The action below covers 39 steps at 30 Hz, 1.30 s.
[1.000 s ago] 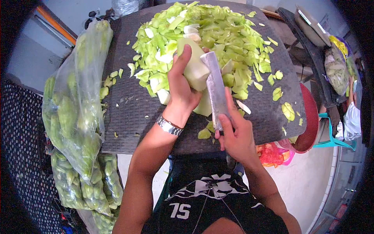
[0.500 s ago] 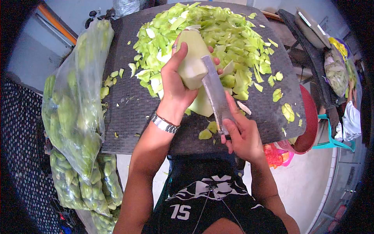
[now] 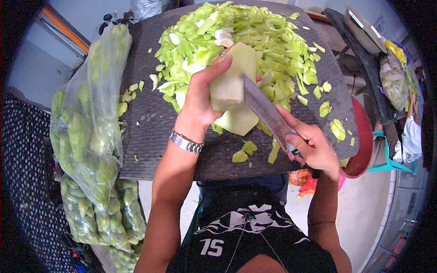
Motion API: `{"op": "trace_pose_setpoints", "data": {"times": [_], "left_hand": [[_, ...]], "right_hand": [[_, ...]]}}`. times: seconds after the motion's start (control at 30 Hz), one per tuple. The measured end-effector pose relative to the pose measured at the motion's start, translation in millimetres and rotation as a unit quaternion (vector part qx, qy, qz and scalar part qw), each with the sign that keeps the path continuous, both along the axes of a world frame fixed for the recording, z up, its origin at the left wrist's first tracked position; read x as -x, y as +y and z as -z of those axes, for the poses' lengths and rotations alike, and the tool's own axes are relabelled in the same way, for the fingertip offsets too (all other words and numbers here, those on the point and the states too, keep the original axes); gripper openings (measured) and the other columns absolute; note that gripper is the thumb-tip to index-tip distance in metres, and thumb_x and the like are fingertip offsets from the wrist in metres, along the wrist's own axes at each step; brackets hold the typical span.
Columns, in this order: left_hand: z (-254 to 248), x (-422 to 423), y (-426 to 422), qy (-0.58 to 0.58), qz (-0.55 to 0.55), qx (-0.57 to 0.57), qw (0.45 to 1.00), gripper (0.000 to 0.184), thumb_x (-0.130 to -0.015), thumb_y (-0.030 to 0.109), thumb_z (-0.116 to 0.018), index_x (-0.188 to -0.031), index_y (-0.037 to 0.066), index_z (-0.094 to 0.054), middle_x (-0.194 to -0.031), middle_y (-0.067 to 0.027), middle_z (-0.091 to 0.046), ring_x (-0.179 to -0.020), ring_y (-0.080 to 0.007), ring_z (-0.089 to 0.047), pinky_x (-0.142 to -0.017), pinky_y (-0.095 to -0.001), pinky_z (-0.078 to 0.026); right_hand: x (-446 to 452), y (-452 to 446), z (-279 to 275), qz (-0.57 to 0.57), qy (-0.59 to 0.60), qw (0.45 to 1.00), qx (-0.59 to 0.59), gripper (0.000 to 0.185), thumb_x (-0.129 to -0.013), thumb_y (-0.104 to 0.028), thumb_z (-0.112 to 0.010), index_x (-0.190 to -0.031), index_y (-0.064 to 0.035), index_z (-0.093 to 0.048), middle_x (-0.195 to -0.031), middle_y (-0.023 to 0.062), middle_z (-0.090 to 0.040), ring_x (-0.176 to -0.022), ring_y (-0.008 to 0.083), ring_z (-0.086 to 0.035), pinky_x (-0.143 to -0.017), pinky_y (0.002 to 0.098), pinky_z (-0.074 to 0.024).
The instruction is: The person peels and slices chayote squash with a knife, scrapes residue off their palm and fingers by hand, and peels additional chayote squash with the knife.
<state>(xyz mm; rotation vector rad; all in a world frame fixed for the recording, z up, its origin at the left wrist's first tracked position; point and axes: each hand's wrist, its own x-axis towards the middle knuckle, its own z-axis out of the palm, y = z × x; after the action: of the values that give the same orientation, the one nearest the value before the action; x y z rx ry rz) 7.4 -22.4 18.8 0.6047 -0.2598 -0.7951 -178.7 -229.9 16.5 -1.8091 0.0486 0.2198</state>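
My left hand (image 3: 200,93), with a metal watch on its wrist, is wrapped round a peeled pale green vegetable (image 3: 233,77). My right hand (image 3: 312,141) grips a knife (image 3: 266,107) by its dark handle. The broad blade slants up to the left, and its tip touches the vegetable's right side. Another peeled pale piece (image 3: 238,120) lies on the dark woven table (image 3: 154,159) below the held one. Behind my hands spreads a large heap of green peelings (image 3: 273,45), with a few white pieces in it.
Clear plastic bags of green vegetables (image 3: 84,132) stand at the left edge. At the right are a red basin (image 3: 362,136), a teal stool (image 3: 391,157) and a dark shelf (image 3: 359,59) holding a bag (image 3: 392,82). Loose peelings (image 3: 337,129) lie near the table's right side.
My right hand and the knife handle have moved right and slightly down, so the blade slants more. A strip of peel now lies near the table's front edge. The held vegetable has shifted and tilted right.
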Motion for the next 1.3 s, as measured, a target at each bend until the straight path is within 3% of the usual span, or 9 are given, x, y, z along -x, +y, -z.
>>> {"op": "trace_pose_setpoints", "data": {"times": [0.27, 0.4, 0.5, 0.6, 0.7, 0.77, 0.87, 0.93, 1.3], "left_hand": [[17.0, 7.7, -15.6, 0.019, -0.142, 0.041, 0.989, 0.053, -0.104, 0.041, -0.054, -0.144, 0.006, -0.045, -0.120, -0.0210, -0.063, -0.103, -0.0389, -0.067, -0.093, -0.0541, -0.056], [22.0, 2.6, -16.6, 0.015, -0.169, 0.019, 0.985, 0.064, -0.103, 0.050, -0.052, -0.145, 0.001, -0.047, -0.128, -0.0222, -0.063, -0.110, -0.0410, -0.066, -0.099, -0.0557, -0.054], [23.0, -0.1, -14.3, 0.015, -0.157, 0.033, 0.987, 0.066, -0.103, 0.052, -0.051, -0.144, 0.001, -0.049, -0.128, -0.0218, -0.063, -0.112, -0.0408, -0.065, -0.099, -0.0550, -0.053], [16.4, -2.0, -11.9, 0.050, -0.161, 0.069, 0.983, 0.063, -0.103, 0.055, -0.049, -0.139, 0.003, -0.052, -0.121, -0.0191, -0.065, -0.105, -0.0379, -0.067, -0.095, -0.0537, -0.054], [7.0, -1.6, -5.4, 0.078, -0.164, 0.093, 0.979, 0.064, -0.103, 0.060, -0.046, -0.135, 0.006, -0.056, -0.119, -0.0160, -0.066, -0.103, -0.0359, -0.068, -0.095, -0.0542, -0.053], [8.0, -1.2, -4.5, 0.076, -0.155, 0.086, 0.981, 0.067, -0.102, 0.063, -0.045, -0.137, 0.007, -0.057, -0.123, -0.0161, -0.065, -0.106, -0.0367, -0.066, -0.097, -0.0563, -0.052], [15.2, -3.7, -5.8, 0.062, -0.141, 0.070, 0.986, 0.069, -0.101, 0.065, -0.044, -0.140, 0.010, -0.054, -0.129, -0.0180, -0.063, -0.113, -0.0390, -0.064, -0.100, -0.0606, -0.051], [15.2, -0.3, -7.0, 0.065, -0.132, 0.077, 0.986, 0.068, -0.101, 0.066, -0.044, -0.140, 0.011, -0.053, -0.128, -0.0181, -0.062, -0.113, -0.0391, -0.064, -0.099, -0.0631, -0.051], [18.2, -1.5, -6.0, 0.046, -0.173, 0.065, 0.982, 0.063, -0.101, 0.067, -0.046, -0.135, 0.014, -0.053, -0.119, -0.0169, -0.064, -0.105, -0.0399, -0.067, -0.089, -0.0613, -0.057]], "right_hand": [[-1.1, 60.3, 11.0, 0.092, 0.071, 0.983, -0.142, 0.060, -0.108, -0.011, -0.050, -0.164, -0.0252, -0.031, -0.089, 0.0038, -0.065, -0.058, 0.0055, -0.054, -0.047, 0.0225, -0.0468], [-4.6, 69.4, 5.3, 0.091, 0.085, 0.971, -0.204, 0.053, -0.109, -0.020, -0.049, -0.160, -0.0088, -0.036, -0.072, 0.0047, -0.059, -0.046, 0.0082, -0.047, -0.039, 0.0235, -0.0414], [-0.4, 50.7, 6.1, 0.027, 0.178, 0.927, -0.329, 0.051, -0.111, -0.029, -0.049, -0.157, -0.0103, -0.040, -0.078, 0.0034, -0.060, -0.053, 0.0069, -0.050, -0.039, 0.0239, -0.0414], [12.8, 38.5, 2.5, -0.026, 0.161, 0.855, -0.493, 0.049, -0.111, -0.034, -0.049, -0.152, -0.0096, -0.044, -0.080, 0.0032, -0.062, -0.054, 0.0082, -0.051, -0.042, 0.0240, -0.0421], [24.4, 41.5, 12.6, 0.041, 0.103, 0.936, -0.333, 0.050, -0.111, -0.034, -0.047, -0.154, -0.0078, -0.044, -0.087, 0.0057, -0.064, -0.064, 0.0150, -0.058, -0.056, 0.0310, -0.0515], [26.9, 54.5, 7.0, 0.082, 0.019, 0.989, -0.121, 0.051, -0.110, -0.033, -0.050, -0.155, -0.0080, -0.045, -0.092, 0.0093, -0.064, -0.072, 0.0210, -0.061, -0.068, 0.0365, -0.0532], [15.2, 67.8, -0.4, 0.105, -0.146, 0.966, 0.186, 0.053, -0.105, -0.027, -0.061, -0.155, -0.0163, -0.049, -0.096, 0.0174, -0.062, -0.086, 0.0314, -0.065, -0.083, 0.0429, -0.0530], [12.6, 74.1, -5.6, 0.130, -0.123, 0.949, 0.261, 0.053, -0.102, -0.024, -0.065, -0.153, -0.0212, -0.052, -0.093, 0.0186, -0.061, -0.085, 0.0330, -0.065, -0.081, 0.0431, -0.0531], [14.7, 79.7, 0.2, 0.119, -0.106, 0.957, 0.244, 0.047, -0.104, -0.025, -0.062, -0.151, -0.0258, -0.055, -0.085, 0.0141, -0.058, -0.076, 0.0304, -0.064, -0.074, 0.0430, -0.0536]]}}
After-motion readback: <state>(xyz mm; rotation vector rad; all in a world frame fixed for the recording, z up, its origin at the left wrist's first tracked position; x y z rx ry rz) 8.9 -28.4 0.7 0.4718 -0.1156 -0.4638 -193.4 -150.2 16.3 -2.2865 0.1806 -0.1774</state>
